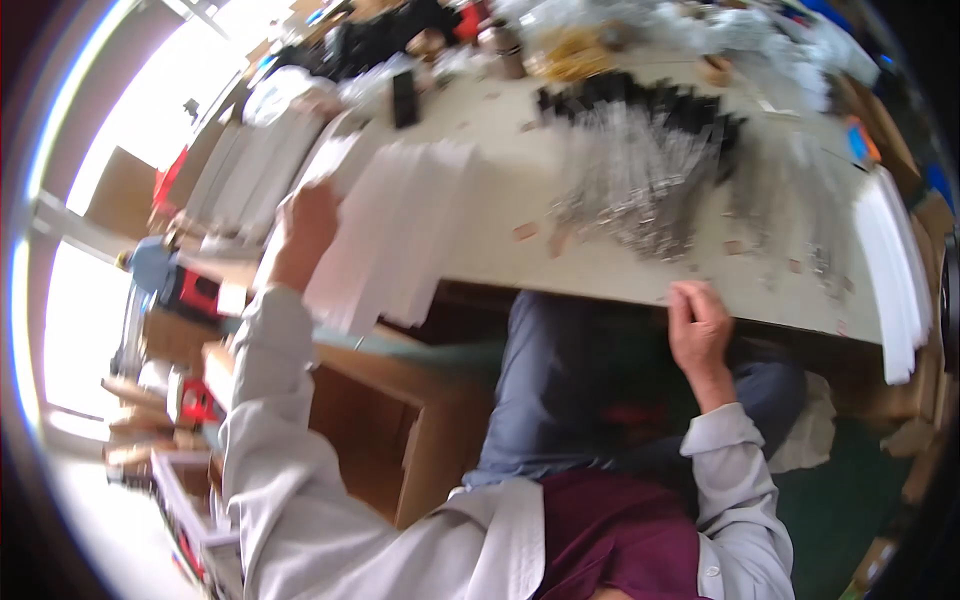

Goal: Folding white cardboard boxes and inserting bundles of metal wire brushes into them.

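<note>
My left hand (308, 225) is at the left end of the table, its fingers curled at the edge of a row of long, narrow white sleeves (400, 220). Motion blurs it, and what lies between its fingers cannot be made out. My right hand (700, 325) is closed with its fingertips together, just off the table's front edge; whatever they hold is hidden or too small to name. Beyond it lies a big heap of slim clear-wrapped pieces (640, 170) with black far ends and shiny metallic near ends. A thinner batch of clear-wrapped pieces (790, 200) lies to its right.
More long white strips (893, 275) are stacked at the table's right edge. A dark phone (404, 98) lies at the back left. Plastic bags (720, 35) and a yellow bundle (572, 52) crowd the far side. An open cardboard box (400, 420) stands below the table by my left leg.
</note>
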`<state>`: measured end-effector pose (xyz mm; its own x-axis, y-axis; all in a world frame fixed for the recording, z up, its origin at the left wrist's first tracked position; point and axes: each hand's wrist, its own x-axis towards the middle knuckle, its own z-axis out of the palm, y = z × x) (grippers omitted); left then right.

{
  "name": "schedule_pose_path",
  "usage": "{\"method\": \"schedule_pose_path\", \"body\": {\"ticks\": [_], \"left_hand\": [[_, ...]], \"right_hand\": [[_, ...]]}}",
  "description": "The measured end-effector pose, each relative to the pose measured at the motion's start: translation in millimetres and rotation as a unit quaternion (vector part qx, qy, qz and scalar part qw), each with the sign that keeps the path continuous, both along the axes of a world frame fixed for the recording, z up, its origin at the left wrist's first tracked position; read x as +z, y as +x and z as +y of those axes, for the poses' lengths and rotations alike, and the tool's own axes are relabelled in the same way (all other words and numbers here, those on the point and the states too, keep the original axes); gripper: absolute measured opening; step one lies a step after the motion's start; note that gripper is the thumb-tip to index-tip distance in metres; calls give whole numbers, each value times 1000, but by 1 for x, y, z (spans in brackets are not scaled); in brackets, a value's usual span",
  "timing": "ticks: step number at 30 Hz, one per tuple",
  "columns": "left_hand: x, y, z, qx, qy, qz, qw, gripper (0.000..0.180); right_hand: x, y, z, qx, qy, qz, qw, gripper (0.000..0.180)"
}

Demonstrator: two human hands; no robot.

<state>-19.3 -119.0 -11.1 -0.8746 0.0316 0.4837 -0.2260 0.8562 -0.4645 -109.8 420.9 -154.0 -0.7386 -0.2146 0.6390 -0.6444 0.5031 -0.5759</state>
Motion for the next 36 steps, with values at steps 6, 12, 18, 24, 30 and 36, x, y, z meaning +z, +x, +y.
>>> {"method": "schedule_pose_path", "body": {"ticks": [6, 12, 18, 24, 30, 36], "left_hand": [[-42, 23, -56, 139, -5, -5, 990, 29], [-2, 21, 39, 110, 61, 12, 992, 40], [6, 10, 200, -126, 331, 1, 935, 41], [-79, -45, 230, -147, 503, 6, 852, 33], [-156, -85, 231, -140, 561, 84, 812, 34], [-173, -85, 212, -122, 578, 108, 800, 35]], "right_hand": [[-6, 10, -14, 16, -35, -10, 999, 6], [-3, 17, -6, 11, -32, 12, 999, 5], [-4, 11, -2, 62, -98, -77, 990, 10], [22, -1, 75, -86, 35, -88, 992, 16], [29, -29, 229, -318, 126, 67, 937, 20], [33, -54, 343, -462, 332, -43, 821, 47]]}}
